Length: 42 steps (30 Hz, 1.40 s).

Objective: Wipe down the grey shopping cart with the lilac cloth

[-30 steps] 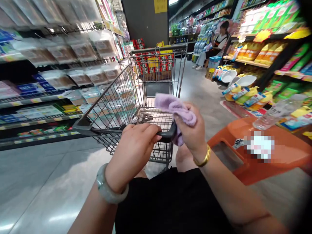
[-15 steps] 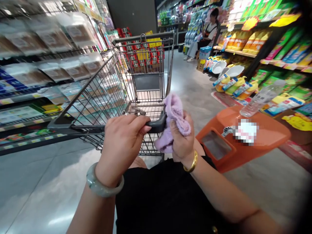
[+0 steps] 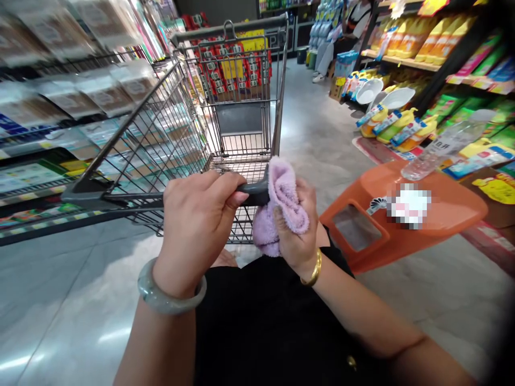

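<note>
My left hand (image 3: 199, 228) is wrapped round the dark grey handle (image 3: 255, 188) of a wire shopping cart (image 3: 239, 118), a little left of the handle's right end. In my right hand (image 3: 300, 241) is a bunched lilac cloth (image 3: 279, 201) with a fluffy weave. The cloth lies against the right end of the handle, with my thumb on top of it. Part of the cart's handle is hidden behind my left hand and the cloth. The cart's basket shows bare wire mesh.
An orange plastic stand (image 3: 438, 220) on my right bears a clear bottle (image 3: 446, 147). Shelves of packaged goods (image 3: 104, 91) line the left side. Yellow-orange bottles (image 3: 414, 37) fill the right shelf, and a person (image 3: 354, 27) sits near the back. Red packs (image 3: 249, 69) are stacked beyond the cart.
The view has tilted downward slightly, so the cart and shelves sit higher. The cloth has shifted a little against the handle's end. My left hand still grips the handle.
</note>
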Motion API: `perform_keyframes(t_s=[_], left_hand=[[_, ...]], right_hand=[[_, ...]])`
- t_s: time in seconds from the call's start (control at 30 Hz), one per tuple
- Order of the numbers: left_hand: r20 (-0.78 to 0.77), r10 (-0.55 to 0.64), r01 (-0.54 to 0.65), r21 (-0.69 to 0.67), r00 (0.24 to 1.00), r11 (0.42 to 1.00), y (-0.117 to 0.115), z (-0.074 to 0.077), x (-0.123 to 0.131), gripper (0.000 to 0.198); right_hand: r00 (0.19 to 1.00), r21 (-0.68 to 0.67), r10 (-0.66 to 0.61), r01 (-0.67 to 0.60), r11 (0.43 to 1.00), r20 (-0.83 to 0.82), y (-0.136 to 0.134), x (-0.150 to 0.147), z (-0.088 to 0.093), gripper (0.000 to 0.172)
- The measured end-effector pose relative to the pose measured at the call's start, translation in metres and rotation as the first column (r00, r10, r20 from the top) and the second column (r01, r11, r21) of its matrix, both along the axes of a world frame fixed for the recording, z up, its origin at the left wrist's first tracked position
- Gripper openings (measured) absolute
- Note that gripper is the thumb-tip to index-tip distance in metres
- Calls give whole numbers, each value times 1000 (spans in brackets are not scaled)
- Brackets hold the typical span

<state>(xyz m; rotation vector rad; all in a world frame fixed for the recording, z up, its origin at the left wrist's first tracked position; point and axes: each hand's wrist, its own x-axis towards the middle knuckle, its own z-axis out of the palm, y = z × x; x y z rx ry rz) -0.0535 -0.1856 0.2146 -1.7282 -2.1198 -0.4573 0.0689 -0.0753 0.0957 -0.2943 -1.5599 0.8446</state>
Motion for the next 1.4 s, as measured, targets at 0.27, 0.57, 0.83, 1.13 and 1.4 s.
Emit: perform_keyframes(t_s=[0.27, 0.57, 0.83, 1.13, 1.4], left_hand=[[8, 10, -10, 14, 1000, 1000, 5, -2, 5, 36], [11, -17, 17, 38, 1000, 999, 11, -2, 10, 22], [62, -113, 112, 14, 992, 994, 7, 14, -4, 34], [-27, 189, -188, 14, 982, 982, -26, 1, -42, 37], [-53, 192, -192, 20, 980, 981, -13, -1, -34, 39]], right_hand=[[996, 65, -60, 56, 996, 63, -3, 8, -36, 31], [977, 446, -205, 160, 881, 55, -6, 1, -10, 29], [946, 475, -291, 192, 859, 144, 2, 0, -6, 29], [918, 645, -319, 97, 758, 237, -2, 1, -17, 26], [884, 616, -431, 240, 751, 181, -11, -17, 12, 26]])
